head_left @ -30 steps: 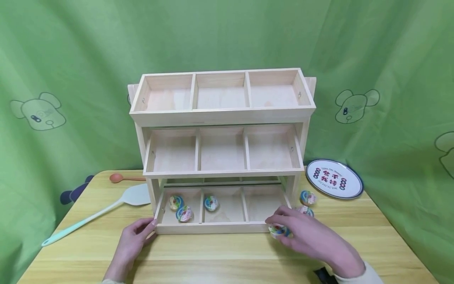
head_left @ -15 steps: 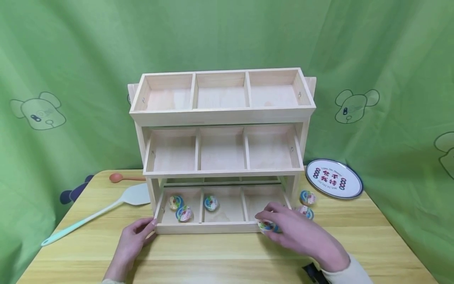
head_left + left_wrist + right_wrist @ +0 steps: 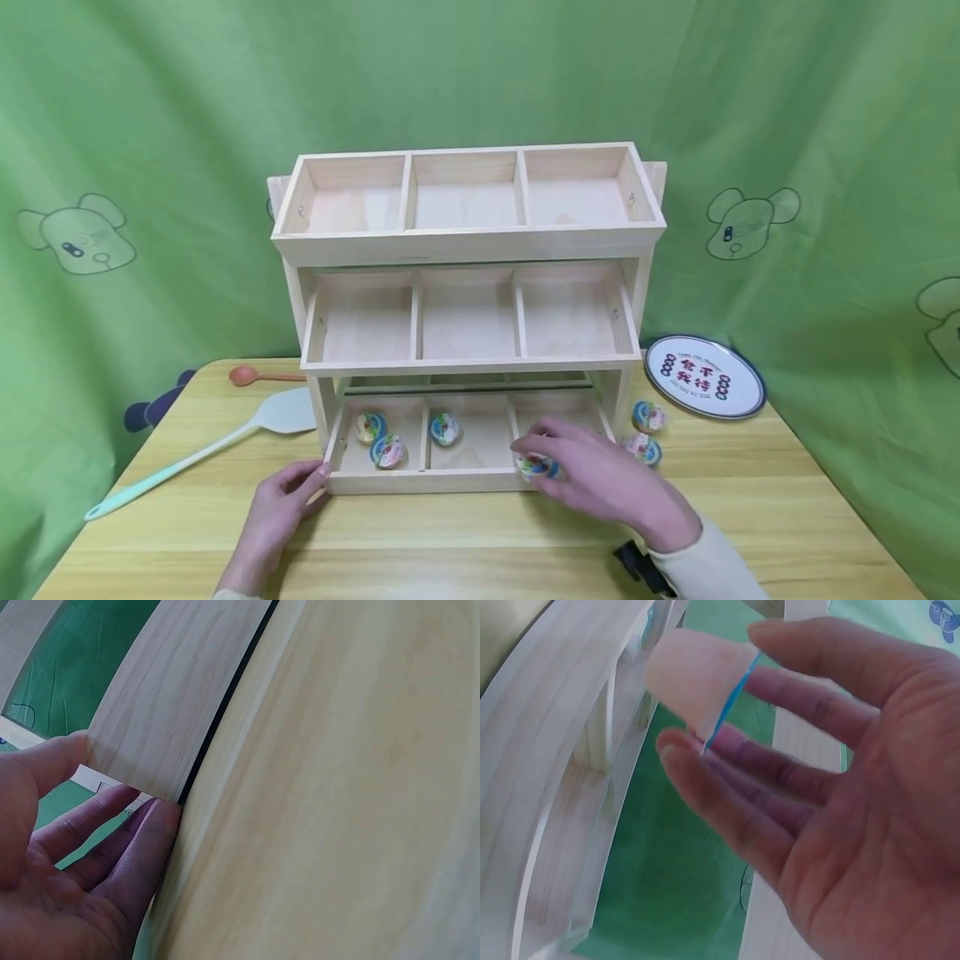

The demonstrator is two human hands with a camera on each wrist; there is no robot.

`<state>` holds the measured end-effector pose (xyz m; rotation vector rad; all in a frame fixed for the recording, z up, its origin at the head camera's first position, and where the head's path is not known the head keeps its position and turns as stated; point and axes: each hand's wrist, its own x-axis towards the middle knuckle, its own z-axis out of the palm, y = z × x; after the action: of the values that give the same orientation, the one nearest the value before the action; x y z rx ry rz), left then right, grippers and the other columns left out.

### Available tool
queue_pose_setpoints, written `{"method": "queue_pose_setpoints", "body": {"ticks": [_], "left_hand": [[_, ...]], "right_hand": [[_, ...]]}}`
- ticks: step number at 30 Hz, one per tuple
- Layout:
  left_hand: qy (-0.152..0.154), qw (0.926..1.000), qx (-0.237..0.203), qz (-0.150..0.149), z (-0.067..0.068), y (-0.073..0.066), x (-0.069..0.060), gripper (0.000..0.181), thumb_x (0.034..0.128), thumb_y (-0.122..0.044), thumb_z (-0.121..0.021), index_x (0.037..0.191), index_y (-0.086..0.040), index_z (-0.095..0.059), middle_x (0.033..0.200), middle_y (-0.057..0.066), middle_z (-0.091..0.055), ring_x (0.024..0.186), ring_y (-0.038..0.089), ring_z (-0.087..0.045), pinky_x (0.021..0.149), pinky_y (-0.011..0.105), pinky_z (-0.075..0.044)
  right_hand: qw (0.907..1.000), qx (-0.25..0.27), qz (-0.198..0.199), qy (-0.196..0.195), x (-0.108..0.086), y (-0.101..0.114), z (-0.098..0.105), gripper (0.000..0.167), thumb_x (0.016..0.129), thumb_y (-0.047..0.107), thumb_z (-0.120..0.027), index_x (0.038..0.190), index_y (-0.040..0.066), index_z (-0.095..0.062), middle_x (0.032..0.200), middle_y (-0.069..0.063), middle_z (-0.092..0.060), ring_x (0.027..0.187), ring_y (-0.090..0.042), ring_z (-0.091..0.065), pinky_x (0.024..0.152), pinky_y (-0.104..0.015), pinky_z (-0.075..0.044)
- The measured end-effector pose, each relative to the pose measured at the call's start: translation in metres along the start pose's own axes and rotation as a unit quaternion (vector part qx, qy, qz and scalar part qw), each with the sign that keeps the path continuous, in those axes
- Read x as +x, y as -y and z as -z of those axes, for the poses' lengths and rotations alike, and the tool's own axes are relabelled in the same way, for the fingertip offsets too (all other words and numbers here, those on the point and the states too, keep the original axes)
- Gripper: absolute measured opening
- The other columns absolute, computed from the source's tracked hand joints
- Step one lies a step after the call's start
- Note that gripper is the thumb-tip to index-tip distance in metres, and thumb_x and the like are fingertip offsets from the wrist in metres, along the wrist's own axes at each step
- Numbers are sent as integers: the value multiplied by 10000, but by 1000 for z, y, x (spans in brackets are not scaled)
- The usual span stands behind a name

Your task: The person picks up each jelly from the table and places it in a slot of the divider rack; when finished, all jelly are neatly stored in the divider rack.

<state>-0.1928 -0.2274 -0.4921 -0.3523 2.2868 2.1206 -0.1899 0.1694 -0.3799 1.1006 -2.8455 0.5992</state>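
Observation:
A three-tier wooden storage rack point(image 3: 468, 483) stands mid-table, each tray split into compartments. My left hand point(image 3: 277, 508) holds the bottom tray's front left corner, thumb at the board's upper edge and fingertips against its end point(image 3: 142, 750). My right hand point(image 3: 600, 483) pinches a small jelly cup point(image 3: 694, 675) by its rim, over the front edge near the bottom tray's right compartment. The cup has a pale body and a blue-edged printed lid. Two jelly cups point(image 3: 387, 451) lie in the bottom left compartment. One jelly cup point(image 3: 446, 429) lies in the bottom middle compartment.
Two more jelly cups point(image 3: 643, 448) lie on the table right of the rack. Behind them is a white oval plate point(image 3: 701, 375) with a blue rim. On the left lie a pale spatula point(image 3: 285, 411) and an orange spoon point(image 3: 246, 375). A green curtain point(image 3: 480, 75) hangs behind.
My right hand has moved left along the bottom tray's front with the jelly cup in its fingers. The left hand has stayed at the tray's left corner.

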Motion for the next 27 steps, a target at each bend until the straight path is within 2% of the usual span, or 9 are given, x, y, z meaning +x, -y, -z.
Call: {"method": "queue_pose_setpoints", "body": {"ticks": [2, 10, 17, 22, 27], "left_hand": [[-14, 10000, -14, 15, 0, 0, 1, 429, 961, -128, -652, 1272, 143, -535, 1289, 268, -515, 1091, 252, -588, 912, 291, -559], [37, 10000, -16, 27, 1, 1, 1, 451, 963, -149, -655, 1282, 143, -528, 1306, 266, -503, 1130, 282, -564, 925, 294, -552], [-8, 10000, 18, 32, 0, 2, 1, 438, 969, -150, -647, 1279, 139, -537, 1303, 257, -513, 1121, 267, -568, 921, 296, -555], [-33, 10000, 4, 22, 0, 1, 1, 434, 966, -150, -650, 1271, 140, -543, 1290, 258, -519, 1095, 244, -579, 914, 292, -558], [-27, 10000, 26, 29, 0, 1, 1, 423, 971, -139, -641, 1270, 143, -542, 1287, 263, -519, 1090, 244, -581, 916, 288, -556]], "right_hand": [[10000, -17, 33, -15, 4, 1, -1, 390, 864, 168, -738, 1244, 123, -662, 1161, 25, -591, 924, -113, -597, 778, -266, -579], [9999, 106, -105, 61, 18, 4, -8, 390, 860, 150, -741, 1239, 107, -659, 1147, 2, -590, 840, -138, -591, 611, -175, -515], [9997, 211, -42, -78, 33, 3, -15, 389, 856, 148, -755, 1230, 84, -664, 1105, -15, -591, 838, -148, -581, 656, -196, -534], [9999, 138, 41, -94, 44, -2, -23, 396, 863, 192, -755, 1231, 82, -662, 1136, -16, -602, 891, -158, -596, 740, -234, -561], [9995, 271, -136, 13, 53, -9, -33, 409, 857, 192, -757, 1236, 77, -656, 1163, -38, -608, 944, -196, -607, 801, -285, -577]]}}
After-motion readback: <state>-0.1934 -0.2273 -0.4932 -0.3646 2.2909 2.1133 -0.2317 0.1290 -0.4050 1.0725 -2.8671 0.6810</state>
